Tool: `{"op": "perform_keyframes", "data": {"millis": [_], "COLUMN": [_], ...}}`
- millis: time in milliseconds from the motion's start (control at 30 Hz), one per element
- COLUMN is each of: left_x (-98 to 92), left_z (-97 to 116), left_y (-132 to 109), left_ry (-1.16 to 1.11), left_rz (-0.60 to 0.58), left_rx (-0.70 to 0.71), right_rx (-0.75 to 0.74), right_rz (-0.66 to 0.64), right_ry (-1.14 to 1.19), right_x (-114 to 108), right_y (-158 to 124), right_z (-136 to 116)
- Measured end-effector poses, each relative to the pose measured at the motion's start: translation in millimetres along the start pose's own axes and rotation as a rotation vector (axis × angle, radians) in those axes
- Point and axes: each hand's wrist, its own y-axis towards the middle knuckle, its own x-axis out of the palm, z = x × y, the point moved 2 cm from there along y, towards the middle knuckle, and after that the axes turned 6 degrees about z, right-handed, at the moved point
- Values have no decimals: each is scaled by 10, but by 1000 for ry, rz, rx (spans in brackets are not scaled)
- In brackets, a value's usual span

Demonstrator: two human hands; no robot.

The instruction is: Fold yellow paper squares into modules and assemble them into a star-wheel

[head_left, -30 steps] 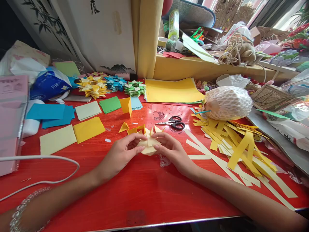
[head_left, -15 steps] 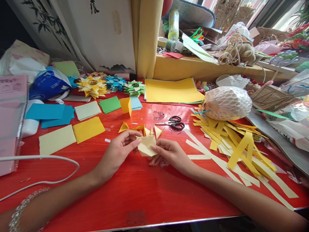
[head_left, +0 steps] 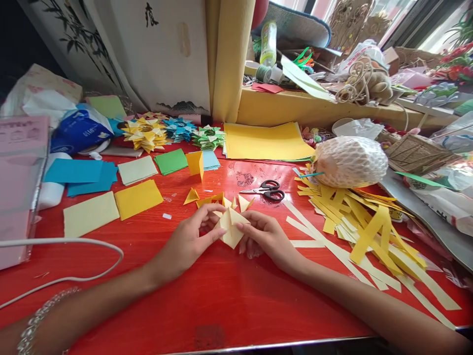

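A pale yellow folded paper (head_left: pixel 232 231) is held between my two hands, a little above the red table (head_left: pixel 221 301). My left hand (head_left: pixel 197 231) pinches its left edge between thumb and fingers. On the right side, my right hand (head_left: pixel 264 234) grips it with the thumb on top. The paper now has a pointed lower end and a crease down its middle. Just beyond my fingers lie several small folded yellow paper pieces (head_left: pixel 191 196). Black-handled scissors (head_left: pixel 271 191) rest past my right hand.
Cut paper strips (head_left: pixel 364 236) spread over the right side beside a net-wrapped round object (head_left: pixel 353 161). Stacks of coloured paper, including a yellow stack (head_left: pixel 138 199), lie at left. Folded paper stars (head_left: pixel 146 133) and large yellow sheets (head_left: pixel 268 141) stand behind. A white cable (head_left: pixel 120 254) loops at left.
The folded paper has turned in my hands, from a wide flat-bottomed shape to a diamond-like one with its point downward. Both hands stay pinched on it. The view has shifted slightly.
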Motion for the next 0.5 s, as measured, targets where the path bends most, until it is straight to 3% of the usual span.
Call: {"op": "perform_keyframes", "data": {"millis": [333, 500], "left_x": [-63, -76], "left_z": [38, 36], "left_y": [-31, -31], "left_ry": [343, 568], "left_rz": [43, 111], "left_rx": [266, 574], "right_rx": [33, 39], "right_rz": [-67, -64], "right_ry": [37, 54], "right_x": [-7, -18], "right_y": [7, 7], "right_z": [0, -17]}}
